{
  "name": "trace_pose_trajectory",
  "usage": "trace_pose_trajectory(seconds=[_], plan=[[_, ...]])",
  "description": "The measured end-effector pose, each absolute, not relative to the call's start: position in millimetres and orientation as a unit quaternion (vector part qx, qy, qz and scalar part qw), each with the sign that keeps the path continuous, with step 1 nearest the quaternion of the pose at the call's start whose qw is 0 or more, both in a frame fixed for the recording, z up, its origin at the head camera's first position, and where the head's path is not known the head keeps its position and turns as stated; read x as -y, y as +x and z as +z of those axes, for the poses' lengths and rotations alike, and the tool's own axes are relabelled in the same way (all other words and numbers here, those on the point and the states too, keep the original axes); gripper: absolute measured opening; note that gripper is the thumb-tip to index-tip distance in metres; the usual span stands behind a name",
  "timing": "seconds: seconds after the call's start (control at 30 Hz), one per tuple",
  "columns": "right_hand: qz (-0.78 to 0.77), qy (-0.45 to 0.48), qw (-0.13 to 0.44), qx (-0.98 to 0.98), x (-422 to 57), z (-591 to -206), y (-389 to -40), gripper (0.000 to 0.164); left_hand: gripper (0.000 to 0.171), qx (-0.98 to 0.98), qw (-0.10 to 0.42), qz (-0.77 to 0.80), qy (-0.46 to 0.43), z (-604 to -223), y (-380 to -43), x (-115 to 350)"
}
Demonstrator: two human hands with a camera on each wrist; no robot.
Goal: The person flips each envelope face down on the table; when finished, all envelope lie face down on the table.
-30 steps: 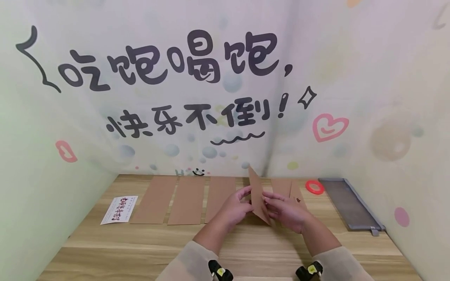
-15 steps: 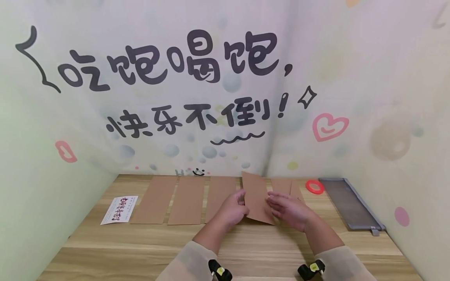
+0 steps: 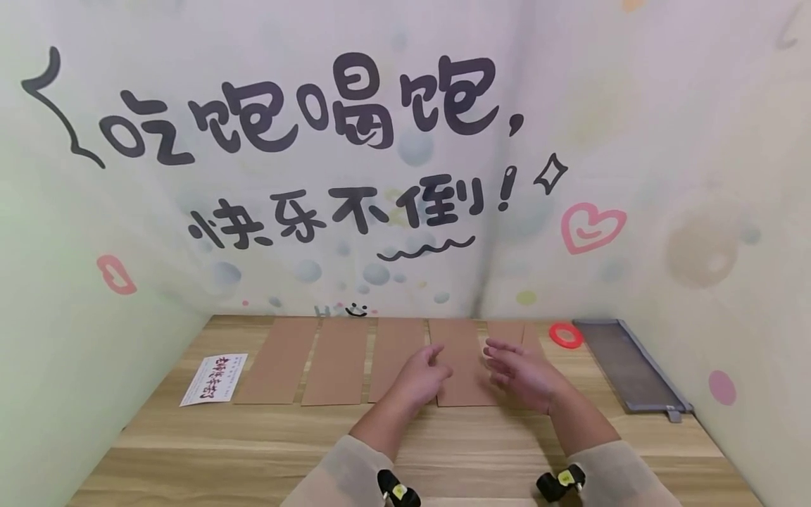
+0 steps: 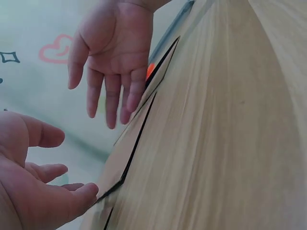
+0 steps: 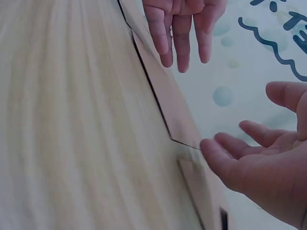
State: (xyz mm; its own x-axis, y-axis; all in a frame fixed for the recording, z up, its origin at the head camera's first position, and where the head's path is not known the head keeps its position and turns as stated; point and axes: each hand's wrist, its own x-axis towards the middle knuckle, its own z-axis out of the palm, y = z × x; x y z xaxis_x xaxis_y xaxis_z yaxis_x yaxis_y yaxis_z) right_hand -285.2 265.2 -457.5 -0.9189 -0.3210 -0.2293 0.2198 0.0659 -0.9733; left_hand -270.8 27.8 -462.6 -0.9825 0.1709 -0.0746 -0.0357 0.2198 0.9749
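A brown cardboard rectangle lies flat on the table between my two hands. My left hand hovers at its left edge, thumb and fingers spread, holding nothing. On the other side my right hand has its fingers extended toward the cardboard's right edge and is also free of any object. In the left wrist view the right hand shows its palm, fingers straight. Beneath my right hand are two more cardboard pieces, an overlapping or split one and a narrow one, partly hidden.
Three cardboard rectangles lie in a row to the left. Beyond them is a white card with red writing. A red ring and a grey mesh pouch lie at the right. The printed wall backdrop rises behind the table.
The cardboard rectangle was upright between both hands, then tilted down to the left hand's side, and now lies flat. The left hand has let go of it. The hands have barely shifted.
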Motion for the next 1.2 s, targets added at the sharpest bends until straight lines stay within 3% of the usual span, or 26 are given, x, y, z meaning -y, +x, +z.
trace_pose_trajectory(seconds=[0.2, 0.47, 0.7, 1.2], plan=[[-0.669, -0.03, 0.132, -0.731, -278, -446, -288, 0.062, 0.061, -0.769, 0.078, 0.631, 0.068, -461, -270, -49], [-0.625, 0.006, 0.102, -0.774, -310, -442, -289, 0.063, 0.061, -0.748, 0.115, 0.648, 0.083, -464, -270, -87], [-0.599, -0.004, 0.108, -0.794, -346, -447, -285, 0.063, 0.06, -0.706, 0.161, 0.688, 0.043, -454, -288, -110], [-0.6, 0.026, 0.138, -0.787, -372, -457, -293, 0.07, 0.061, -0.655, 0.212, 0.725, 0.016, -455, -306, -126]])
